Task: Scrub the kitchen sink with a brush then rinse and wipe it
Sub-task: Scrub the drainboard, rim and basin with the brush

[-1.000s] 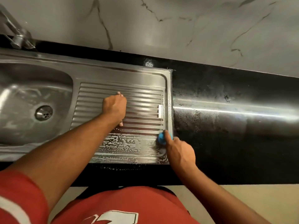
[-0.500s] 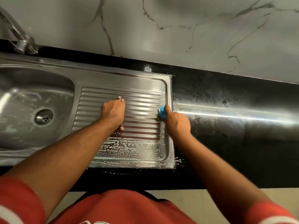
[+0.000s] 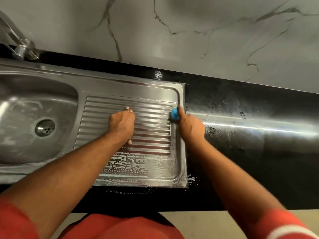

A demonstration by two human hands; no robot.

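Note:
A stainless steel sink [image 3: 57, 80] has a bowl at the left and a ribbed drainboard [image 3: 151, 104] at the right. Soap foam covers the drainboard's near strip. My right hand [image 3: 190, 126] grips a blue brush [image 3: 174, 114] and holds it against the drainboard's right side, near the far end of the ribs. Most of the brush is hidden by the hand. My left hand [image 3: 121, 123] rests on the ribs in the middle of the drainboard, with its fingers curled under and nothing in it.
The drain [image 3: 45, 128] sits in the bowl's bottom. A metal tap [image 3: 20, 47] stands at the far left corner. Black wet countertop [image 3: 250, 135] runs to the right of the sink, with foam specks at its near edge. A marble wall rises behind.
My right hand has moved the brush up the drainboard's right edge, from the near foamy corner toward the far side. The left hand has stayed in place.

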